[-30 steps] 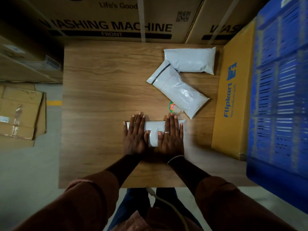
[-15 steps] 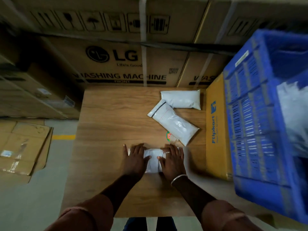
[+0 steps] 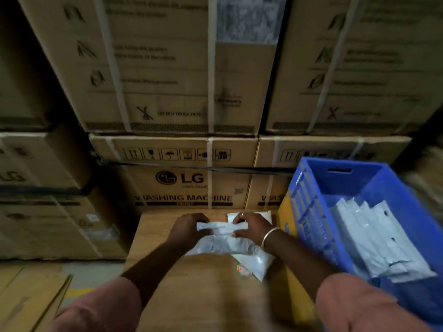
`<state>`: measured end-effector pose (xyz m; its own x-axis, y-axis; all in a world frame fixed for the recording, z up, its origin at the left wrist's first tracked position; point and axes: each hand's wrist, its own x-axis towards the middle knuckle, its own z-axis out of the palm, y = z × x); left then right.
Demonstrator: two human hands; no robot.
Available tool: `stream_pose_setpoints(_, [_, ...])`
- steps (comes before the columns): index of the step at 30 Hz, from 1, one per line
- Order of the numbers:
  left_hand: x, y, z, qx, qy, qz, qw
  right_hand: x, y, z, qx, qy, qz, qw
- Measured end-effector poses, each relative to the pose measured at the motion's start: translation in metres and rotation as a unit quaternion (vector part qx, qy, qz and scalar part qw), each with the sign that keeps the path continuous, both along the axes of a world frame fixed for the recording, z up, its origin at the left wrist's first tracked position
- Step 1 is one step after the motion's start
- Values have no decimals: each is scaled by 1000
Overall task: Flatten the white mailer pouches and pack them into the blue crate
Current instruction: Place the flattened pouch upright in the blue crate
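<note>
Left hand (image 3: 189, 230) and right hand (image 3: 251, 227) each grip an end of one white mailer pouch (image 3: 223, 240), apparently raised off the table (image 3: 203, 295), though blur obscures this. Presumably it is bound for the blue crate (image 3: 309, 212) at three o'clock, which holds stacked pouches (image 3: 374, 238).

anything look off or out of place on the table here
A small red-and-green item pokes out from under a pouch on the table; it is no white mailer, but too blurred to identify. The held pouch, gripped by the left hand and right hand, looks crumpled rather than flat.
</note>
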<state>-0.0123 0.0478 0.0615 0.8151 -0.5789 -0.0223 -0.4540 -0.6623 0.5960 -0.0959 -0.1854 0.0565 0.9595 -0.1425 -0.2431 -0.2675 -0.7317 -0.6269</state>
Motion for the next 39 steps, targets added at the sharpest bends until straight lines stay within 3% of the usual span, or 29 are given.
stream_pose_setpoints(8, [61, -26, 174, -70, -48, -38, 996, 44, -34, 183, -63, -159, 14, 985])
stream_pose_setpoints(15, [84, -39, 244, -73, -104, -62, 990, 46, -42, 253, -84, -217, 12, 972])
stream_pose_setpoints(22, [74, -92, 254, -67, -113, -126, 983, 4, -83, 262, -105, -211, -9, 972])
stream_pose_setpoints(31, [-9, -260, 228, -80, -113, -234, 962, -132, -193, 243, -161, -169, -127, 964])
stream_pose_setpoints(39, [-59, -371, 174, -5, -122, -333, 935, -208, -254, 188, -175, -78, -181, 965])
